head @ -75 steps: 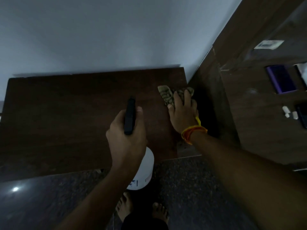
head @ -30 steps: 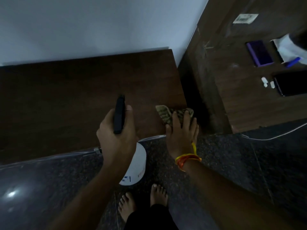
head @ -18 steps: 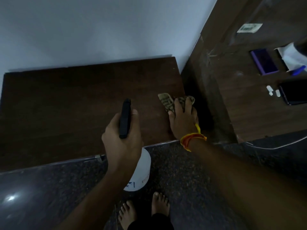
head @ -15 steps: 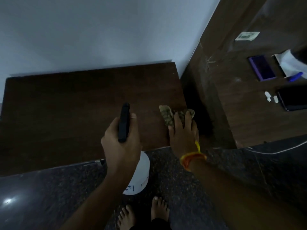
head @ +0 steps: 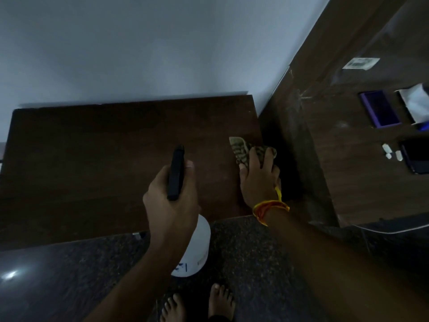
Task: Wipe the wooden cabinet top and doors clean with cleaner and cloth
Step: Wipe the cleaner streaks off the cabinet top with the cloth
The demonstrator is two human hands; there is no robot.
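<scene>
The dark wooden cabinet top [head: 92, 163] lies below me against a white wall. My right hand [head: 258, 180] presses a striped greenish cloth [head: 241, 149] flat onto the top's right end, fingers spread over it. My left hand [head: 171, 205] grips a white spray bottle [head: 197, 247] by its black trigger head [head: 176, 173], held above the cabinet's front edge. The cabinet doors are hidden under the top.
A taller wooden unit [head: 348, 177] stands right of the cabinet, carrying a purple phone [head: 380, 110], a black phone [head: 417, 156], white paper [head: 415, 101] and small white pieces [head: 390, 154]. Dark speckled floor [head: 69, 275] and my bare feet [head: 197, 303] are below.
My right hand has slid the cloth back and forth along the cabinet's right end, toward the front edge and away again. The left hand keeps its grip on the spray bottle.
</scene>
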